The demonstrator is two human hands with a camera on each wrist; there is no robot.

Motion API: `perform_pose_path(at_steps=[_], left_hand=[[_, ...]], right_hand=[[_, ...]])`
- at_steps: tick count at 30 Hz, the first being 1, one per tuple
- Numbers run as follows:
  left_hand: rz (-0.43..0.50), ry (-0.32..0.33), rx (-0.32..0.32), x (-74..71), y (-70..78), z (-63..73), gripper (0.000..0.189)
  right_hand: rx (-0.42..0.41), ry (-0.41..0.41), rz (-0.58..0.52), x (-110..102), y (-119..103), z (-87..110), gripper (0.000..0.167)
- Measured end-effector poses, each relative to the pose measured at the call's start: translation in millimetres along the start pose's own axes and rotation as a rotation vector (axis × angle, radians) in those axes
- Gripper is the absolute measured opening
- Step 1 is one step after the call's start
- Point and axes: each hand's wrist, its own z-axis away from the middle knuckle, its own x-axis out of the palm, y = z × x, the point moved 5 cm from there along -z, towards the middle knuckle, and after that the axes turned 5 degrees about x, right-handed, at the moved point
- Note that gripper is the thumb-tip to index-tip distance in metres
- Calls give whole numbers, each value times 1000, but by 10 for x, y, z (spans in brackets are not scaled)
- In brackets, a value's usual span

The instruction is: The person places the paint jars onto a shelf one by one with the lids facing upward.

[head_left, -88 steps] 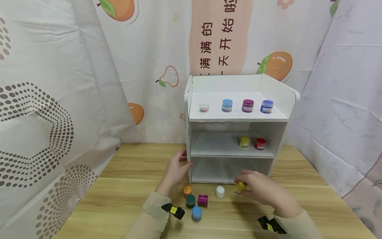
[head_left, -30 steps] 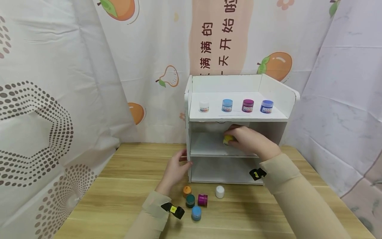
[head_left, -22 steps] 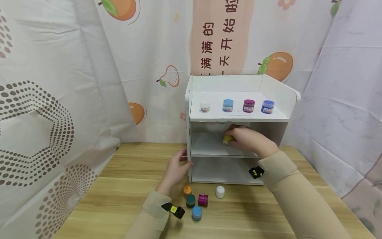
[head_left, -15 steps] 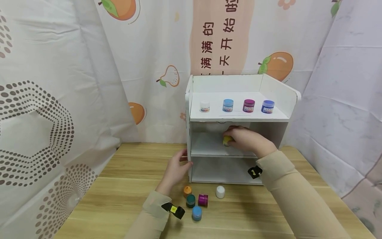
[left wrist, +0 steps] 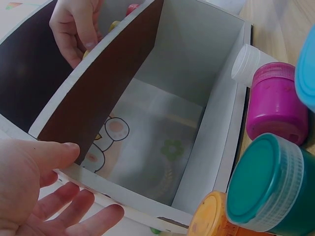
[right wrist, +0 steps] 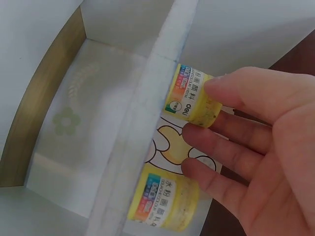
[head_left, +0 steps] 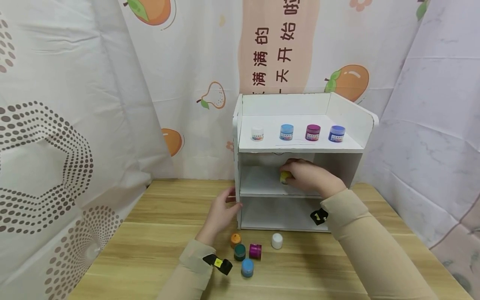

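On the middle level of the white shelf unit point(head_left: 275, 151), my right hand point(head_left: 313, 177) pinches a yellow paint jar point(head_left: 285, 178) between thumb and fingers. The right wrist view shows that jar point(right wrist: 192, 96) at the board's front edge, the thumb on its lid end. A second yellow paint jar point(right wrist: 165, 199) stands beside it; in the head view my hand hides it. My left hand point(head_left: 220, 211) is at the unit's left side panel. In the left wrist view its thumb point(left wrist: 59, 153) rests on the panel's front edge, with the other fingers loosely spread outside.
On the wooden table point(head_left: 168, 241) are orange point(head_left: 235, 240), dark green point(head_left: 239, 252), purple point(head_left: 255, 251), blue point(head_left: 247, 268) and white point(head_left: 276, 241) paint jars. The top shelf bears white, light blue, purple and dark blue jars. A patterned curtain point(head_left: 195, 137) hangs behind.
My right hand has carried the yellow paint jar from above the table up to the middle shelf. Over the last second it has barely shifted. My left hand has stayed at the side panel.
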Motion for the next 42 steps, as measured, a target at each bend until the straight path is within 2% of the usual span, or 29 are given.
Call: perform_pose_path(at_steps=[8, 17, 24, 37, 42], left_hand=[[5, -2, -6, 3, -3, 0, 53], [15, -1, 21, 4, 23, 4, 51], [11, 0, 20, 5, 28, -3, 53], [8, -4, 23, 7, 10, 3, 51], [15, -3, 16, 6, 10, -5, 53]], right_hand=[[7, 10, -5, 12, -17, 4, 27], [10, 4, -11, 23, -35, 3, 33], [-1, 61, -81, -13, -25, 70, 35], [-116, 200, -114, -55, -256, 364, 37], [-228, 281, -123, -62, -429, 505, 37]])
